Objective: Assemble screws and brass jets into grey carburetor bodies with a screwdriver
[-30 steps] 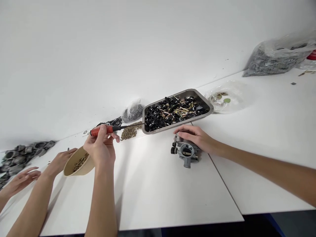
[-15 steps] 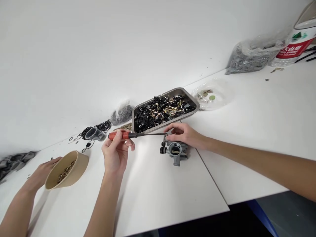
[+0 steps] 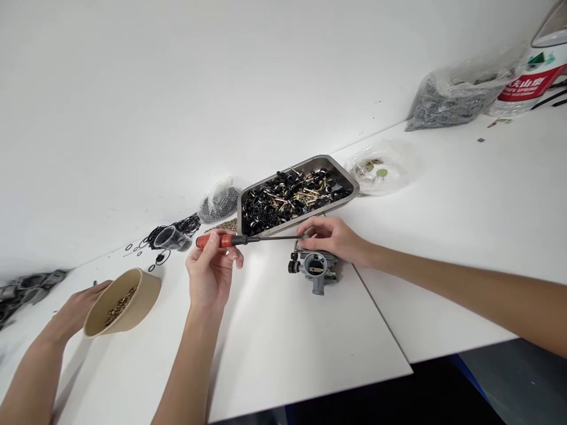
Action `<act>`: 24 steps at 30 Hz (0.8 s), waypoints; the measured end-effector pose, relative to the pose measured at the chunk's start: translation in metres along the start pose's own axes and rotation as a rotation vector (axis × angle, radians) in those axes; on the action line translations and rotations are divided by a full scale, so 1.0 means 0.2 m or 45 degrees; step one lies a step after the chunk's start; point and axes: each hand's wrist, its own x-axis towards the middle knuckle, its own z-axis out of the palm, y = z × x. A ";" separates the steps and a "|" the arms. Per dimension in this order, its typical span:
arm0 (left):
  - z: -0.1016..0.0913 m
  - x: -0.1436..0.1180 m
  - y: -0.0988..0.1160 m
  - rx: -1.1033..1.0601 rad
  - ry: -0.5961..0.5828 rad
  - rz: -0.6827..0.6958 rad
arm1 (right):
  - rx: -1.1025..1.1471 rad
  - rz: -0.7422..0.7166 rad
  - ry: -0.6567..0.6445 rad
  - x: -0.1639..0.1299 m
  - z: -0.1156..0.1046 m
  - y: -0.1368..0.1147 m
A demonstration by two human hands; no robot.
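My left hand is closed around the red handle of a screwdriver. The shaft runs level to the right, and its tip reaches the top of a grey metal carburetor standing on the table. My right hand curls over the carburetor's top rear, fingers bent around the spot where the tip meets it. Those fingers partly hide the tip and whatever it touches. The carburetor's round bore faces me, with a black knob on its left side.
Behind the carburetor lies a metal tray of black parts and screws. At left, another person's hand is beside a tan tub of small brass-coloured pieces. A clear cup, black rings and plastic bags line the wall.
The whole view has shifted very slightly. Both hands, the screwdriver and the carburetor keep nearly the same places relative to one another.
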 end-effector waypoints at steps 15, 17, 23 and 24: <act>0.00 0.00 0.00 -0.009 -0.003 -0.019 | 0.033 -0.016 -0.022 0.00 0.00 0.01; 0.00 0.00 -0.01 -0.006 -0.003 -0.017 | 0.040 -0.029 -0.017 0.00 0.00 0.01; -0.01 0.01 0.00 0.004 -0.013 -0.003 | 0.040 -0.021 0.008 0.00 0.00 0.01; -0.01 0.00 0.00 0.010 -0.015 -0.006 | 0.042 -0.018 0.013 0.00 0.01 0.01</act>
